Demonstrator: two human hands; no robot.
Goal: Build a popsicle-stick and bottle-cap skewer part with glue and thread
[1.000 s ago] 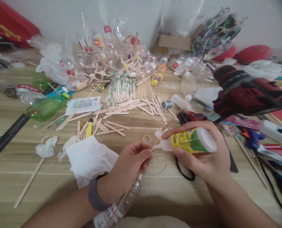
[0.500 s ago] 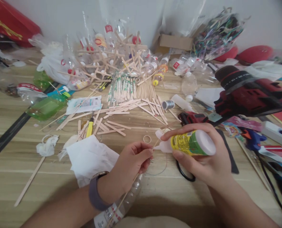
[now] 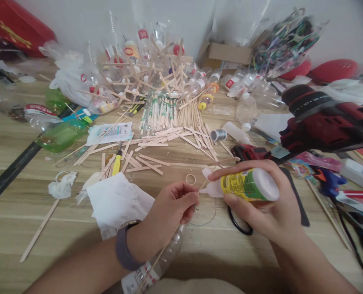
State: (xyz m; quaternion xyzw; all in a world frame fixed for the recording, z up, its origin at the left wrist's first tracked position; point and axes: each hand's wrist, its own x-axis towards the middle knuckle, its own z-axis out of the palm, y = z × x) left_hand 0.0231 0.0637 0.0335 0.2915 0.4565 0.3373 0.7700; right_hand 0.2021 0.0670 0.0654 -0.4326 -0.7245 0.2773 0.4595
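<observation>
Barely anything's shifted since earlier: left hand (image 3: 172, 208) still pinches the skewer (image 3: 169, 241), right hand (image 3: 261, 204) grips the glue bottle (image 3: 245, 184), nozzle touching, gluing looks unfinished.

Pale wall (image 3: 62, 16) behind cluttered wooden table (image 3: 22, 204).
</observation>
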